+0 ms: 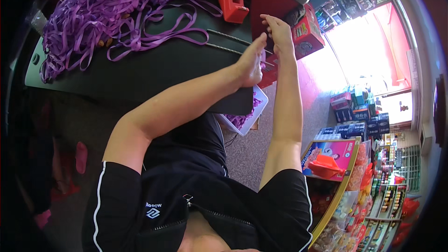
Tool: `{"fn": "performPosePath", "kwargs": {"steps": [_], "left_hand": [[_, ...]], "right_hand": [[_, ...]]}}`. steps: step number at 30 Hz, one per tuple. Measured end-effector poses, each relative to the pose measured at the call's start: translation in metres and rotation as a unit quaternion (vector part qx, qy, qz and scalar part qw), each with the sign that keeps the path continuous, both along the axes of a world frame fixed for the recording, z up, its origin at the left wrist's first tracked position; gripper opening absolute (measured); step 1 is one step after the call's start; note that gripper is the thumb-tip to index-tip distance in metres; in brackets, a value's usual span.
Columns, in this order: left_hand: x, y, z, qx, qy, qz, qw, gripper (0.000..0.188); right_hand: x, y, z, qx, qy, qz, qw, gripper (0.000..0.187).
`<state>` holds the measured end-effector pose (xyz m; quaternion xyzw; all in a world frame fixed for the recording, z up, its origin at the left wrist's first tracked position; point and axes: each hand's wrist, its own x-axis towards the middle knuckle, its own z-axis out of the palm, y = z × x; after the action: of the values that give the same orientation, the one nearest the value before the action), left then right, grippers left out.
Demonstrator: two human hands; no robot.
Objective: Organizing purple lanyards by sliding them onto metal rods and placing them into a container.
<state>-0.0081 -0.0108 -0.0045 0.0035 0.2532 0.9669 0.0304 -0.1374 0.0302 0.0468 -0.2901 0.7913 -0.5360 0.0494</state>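
A big heap of purple ribbon covers the far left of the black tabletop. One loop of it reaches right, by two thin twisted metal rods that jut past the table's right edge. My left hand is at the rods' outer end, fingers stretched out, palm turned right. A scrap of purple ribbon shows beside its palm; I cannot tell if they touch. My right hand is apart from it, a little farther off, just beyond the table edge, with fingers extended leftward and nothing visible in them.
A red tape dispenser stands at the table's far right corner. Below the right edge is a white bin with purple ribbon inside. Red boxes stand beyond my right hand. At right are a display case and stacked boxes.
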Motion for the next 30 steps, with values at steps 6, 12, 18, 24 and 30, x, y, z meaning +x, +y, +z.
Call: {"fn": "performPosePath", "kwargs": {"steps": [6, 12, 18, 24, 30], "left_hand": [[0.019, 0.009, 0.021, 0.047, 0.014, -0.026, 0.998, 0.085], [-0.005, 0.001, -0.004, 0.074, 0.025, -0.027, 0.997, 0.066], [0.0, 0.006, 0.005, 0.096, -0.01, 0.019, 0.995, 0.054], [0.015, 0.001, 0.019, 0.053, -0.026, -0.015, 0.998, 0.077], [0.013, -0.006, 0.014, 0.088, 0.05, -0.038, 0.994, 0.079]], "right_hand": [[-0.058, -0.052, -0.011, 0.127, 0.088, 0.019, 0.988, 0.034], [-0.051, -0.097, 0.009, 0.132, -0.211, 0.009, 0.969, 0.028], [-0.039, -0.095, 0.014, 0.095, -0.199, -0.025, 0.975, 0.023], [-0.029, -0.061, 0.019, 0.069, -0.245, -0.009, 0.967, 0.021], [-0.013, -0.055, 0.013, 0.042, -0.289, 0.005, 0.956, 0.023]]}}
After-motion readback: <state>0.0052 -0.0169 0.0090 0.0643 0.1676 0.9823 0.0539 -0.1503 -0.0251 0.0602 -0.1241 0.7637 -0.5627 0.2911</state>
